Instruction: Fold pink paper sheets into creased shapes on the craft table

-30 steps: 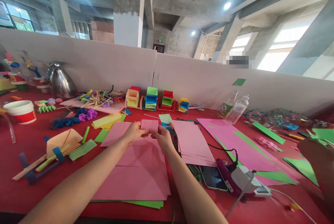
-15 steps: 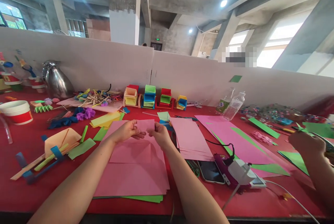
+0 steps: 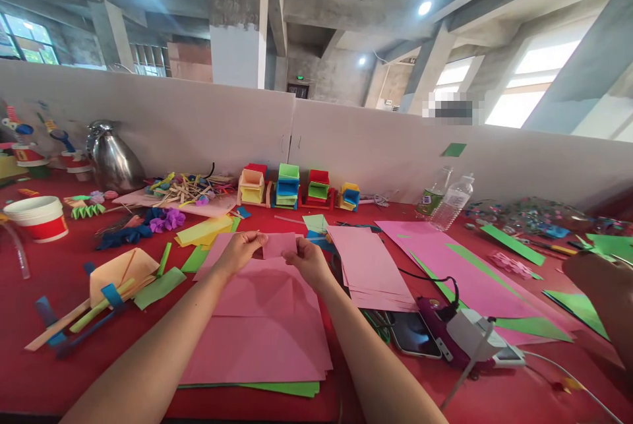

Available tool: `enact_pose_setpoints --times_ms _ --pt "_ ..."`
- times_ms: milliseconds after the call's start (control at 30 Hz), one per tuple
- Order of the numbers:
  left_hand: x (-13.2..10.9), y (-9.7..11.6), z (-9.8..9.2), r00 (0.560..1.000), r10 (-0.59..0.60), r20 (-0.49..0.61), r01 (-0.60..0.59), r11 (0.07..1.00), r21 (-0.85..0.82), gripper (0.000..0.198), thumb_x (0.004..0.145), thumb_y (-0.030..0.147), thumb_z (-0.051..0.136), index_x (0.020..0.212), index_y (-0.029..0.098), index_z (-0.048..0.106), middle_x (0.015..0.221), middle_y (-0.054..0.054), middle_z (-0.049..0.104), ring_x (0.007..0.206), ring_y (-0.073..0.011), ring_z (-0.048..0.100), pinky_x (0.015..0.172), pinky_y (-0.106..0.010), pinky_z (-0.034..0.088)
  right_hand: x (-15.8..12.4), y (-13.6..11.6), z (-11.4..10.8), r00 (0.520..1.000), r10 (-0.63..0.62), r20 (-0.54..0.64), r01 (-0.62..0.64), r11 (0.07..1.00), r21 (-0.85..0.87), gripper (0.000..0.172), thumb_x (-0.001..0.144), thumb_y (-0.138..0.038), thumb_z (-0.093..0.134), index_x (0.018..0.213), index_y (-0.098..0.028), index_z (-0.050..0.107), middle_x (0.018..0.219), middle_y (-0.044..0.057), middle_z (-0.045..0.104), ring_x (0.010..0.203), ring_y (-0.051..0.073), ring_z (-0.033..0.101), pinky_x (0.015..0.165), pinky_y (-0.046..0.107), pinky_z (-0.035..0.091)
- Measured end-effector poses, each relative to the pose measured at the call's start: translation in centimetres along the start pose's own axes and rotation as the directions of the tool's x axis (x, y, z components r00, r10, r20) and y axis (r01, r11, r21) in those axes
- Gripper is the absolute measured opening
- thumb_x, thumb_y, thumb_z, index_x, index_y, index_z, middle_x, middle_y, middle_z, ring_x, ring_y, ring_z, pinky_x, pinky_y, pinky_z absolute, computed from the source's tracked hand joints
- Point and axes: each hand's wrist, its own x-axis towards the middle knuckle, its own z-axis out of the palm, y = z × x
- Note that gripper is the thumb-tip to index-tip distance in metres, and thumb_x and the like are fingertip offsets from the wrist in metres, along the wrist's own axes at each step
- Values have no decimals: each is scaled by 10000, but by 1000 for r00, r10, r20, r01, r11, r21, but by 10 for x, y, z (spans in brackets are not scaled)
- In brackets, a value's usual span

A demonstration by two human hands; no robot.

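Observation:
A small pink piece of paper (image 3: pixel 279 245) is held up between my two hands over a stack of larger pink sheets (image 3: pixel 262 348). My left hand (image 3: pixel 241 252) pinches its left edge, thumb and fingers closed. At its right edge my right hand (image 3: pixel 307 262) grips with the thumb in front. Beneath both hands a pink sheet (image 3: pixel 257 299) lies on the stack, and green paper (image 3: pixel 281 388) peeks out under the near edge. To the right of my right hand sits another pile of pink paper (image 3: pixel 370 266).
At left lie a peach paper model (image 3: pixel 121 275), a paper cup (image 3: pixel 37 218) and a steel jug (image 3: pixel 115 155). Small colored paper boxes (image 3: pixel 288 184) stand along the partition. On the right are a phone (image 3: pixel 414 333), a power strip (image 3: pixel 435 328), bottles (image 3: pixel 452 201) and another person's hand (image 3: pixel 596 292).
The view has shifted slightly, so things appear a little lower and to the right. My left fingers have drawn up to the paper's upper left edge; my right hand keeps its grip.

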Motion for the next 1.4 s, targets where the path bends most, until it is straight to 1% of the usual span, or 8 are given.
enact_pose_setpoints --times_ms 100,200,633,733,900,1067,1267,1400 --pt "-2 3 4 999 27 -30 -27 999 29 312 679 487 604 680 174 603 607 9 620 601 -160 586 601 -269 471 0 -3 -1 999 -33 -10 33 999 -28 237 692 -397 587 765 -172 571 668 -21 539 608 105 475 581 224 384" --pt "-5 5 10 998 54 -20 -53 997 63 301 681 465 607 631 169 583 560 25 565 550 -136 540 565 -247 455 0 -3 -3 993 -44 -113 35 996 -81 332 724 -475 523 595 -170 503 547 -41 423 522 86 372 502 212 311" --pt "-6 2 16 996 88 32 -92 981 173 361 744 464 509 531 185 429 490 59 381 473 -99 385 476 -213 331 -2 -6 1 982 -42 -184 22 994 -110 399 726 -487 493 486 -190 377 474 -54 293 460 77 268 444 225 208" --pt "-8 3 17 995 77 60 -87 977 195 353 764 481 468 581 179 465 516 52 420 488 -105 407 493 -220 353 -2 -7 0 984 -45 -173 22 991 -133 335 734 -436 483 517 -185 441 486 -45 364 471 86 327 458 223 244" --pt "-13 6 20 991 90 99 -115 954 277 340 742 439 529 549 164 477 524 46 405 513 -99 394 472 -193 338 -3 -7 0 996 -45 -75 30 983 -181 131 660 -288 560 629 -166 597 605 -12 557 588 116 475 555 226 352" --pt "-15 5 27 991 69 114 -99 954 284 307 756 453 483 636 173 526 594 34 444 555 -119 452 481 -216 427 -3 -7 2 995 -14 -97 -4 983 -184 101 642 -246 535 588 -164 559 543 -31 501 521 98 438 497 215 329" --pt "-10 11 20 995 101 -13 -93 950 299 296 724 430 509 576 174 513 555 31 427 552 -127 449 463 -211 438 1 -9 10 992 13 -128 -32 989 -146 119 644 -245 513 619 -150 581 567 -22 522 538 103 459 521 221 357" --pt "-12 14 19 997 71 17 -73 954 289 311 713 455 529 597 166 530 564 31 457 542 -125 492 460 -218 454 0 -6 6 989 10 -146 -30 991 -132 117 641 -237 517 603 -150 585 554 -22 525 537 105 467 518 218 361"
